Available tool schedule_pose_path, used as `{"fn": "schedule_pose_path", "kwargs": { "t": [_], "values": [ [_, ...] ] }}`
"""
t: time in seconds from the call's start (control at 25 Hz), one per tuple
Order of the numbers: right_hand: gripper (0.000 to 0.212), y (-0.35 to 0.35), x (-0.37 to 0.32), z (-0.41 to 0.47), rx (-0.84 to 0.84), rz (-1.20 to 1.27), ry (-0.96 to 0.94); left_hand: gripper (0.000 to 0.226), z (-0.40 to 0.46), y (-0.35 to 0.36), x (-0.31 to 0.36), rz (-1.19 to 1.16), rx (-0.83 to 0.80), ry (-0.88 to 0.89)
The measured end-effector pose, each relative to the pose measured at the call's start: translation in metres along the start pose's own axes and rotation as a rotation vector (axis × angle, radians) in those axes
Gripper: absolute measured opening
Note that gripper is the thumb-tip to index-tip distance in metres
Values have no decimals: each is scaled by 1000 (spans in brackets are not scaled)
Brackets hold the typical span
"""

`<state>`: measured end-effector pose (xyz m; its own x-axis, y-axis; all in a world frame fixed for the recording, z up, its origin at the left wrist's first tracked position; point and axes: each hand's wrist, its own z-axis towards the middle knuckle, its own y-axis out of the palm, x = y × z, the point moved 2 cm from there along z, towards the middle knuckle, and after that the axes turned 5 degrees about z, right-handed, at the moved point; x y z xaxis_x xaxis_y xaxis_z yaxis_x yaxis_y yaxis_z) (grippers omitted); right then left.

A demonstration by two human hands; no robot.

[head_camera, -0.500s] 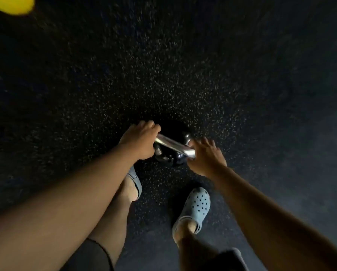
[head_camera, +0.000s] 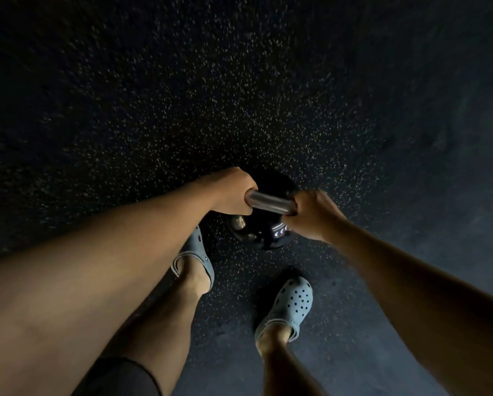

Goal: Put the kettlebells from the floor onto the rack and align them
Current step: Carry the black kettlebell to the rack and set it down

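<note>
A black kettlebell (head_camera: 263, 234) with a shiny steel handle (head_camera: 269, 203) is in the middle of the head view, above the dark speckled floor. My left hand (head_camera: 233, 192) grips the left end of the handle. My right hand (head_camera: 313, 214) grips the right end. Both arms reach down to it from the bottom corners. The lower part of the ball is partly hidden by my right hand. No rack is in view.
Dark rubber floor (head_camera: 239, 81) with pale flecks fills the view. My two feet in light blue clogs stand just behind the kettlebell, the left one (head_camera: 195, 254) under my left forearm and the right one (head_camera: 289, 305) further back.
The kettlebell and both hands look larger and closer to the camera, the handle more level. The yellow object at the top left corner has left the view.
</note>
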<state>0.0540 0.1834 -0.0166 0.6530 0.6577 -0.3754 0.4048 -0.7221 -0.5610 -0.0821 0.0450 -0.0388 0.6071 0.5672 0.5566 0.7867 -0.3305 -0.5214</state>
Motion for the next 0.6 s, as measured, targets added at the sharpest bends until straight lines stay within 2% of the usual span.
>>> {"fn": "schedule_pose_path", "kwargs": {
  "t": [0.24,0.48,0.6],
  "values": [
    [11,-124,-117,32,35,-26,-96,26,-40,-135,-25,-131,233,-75],
    [29,-254,-264,89,160,-67,-242,15,-83,-325,-74,-35,412,-133],
    [27,-316,-328,133,201,-57,-307,12,-90,-418,-105,24,493,-173]
  ]
}}
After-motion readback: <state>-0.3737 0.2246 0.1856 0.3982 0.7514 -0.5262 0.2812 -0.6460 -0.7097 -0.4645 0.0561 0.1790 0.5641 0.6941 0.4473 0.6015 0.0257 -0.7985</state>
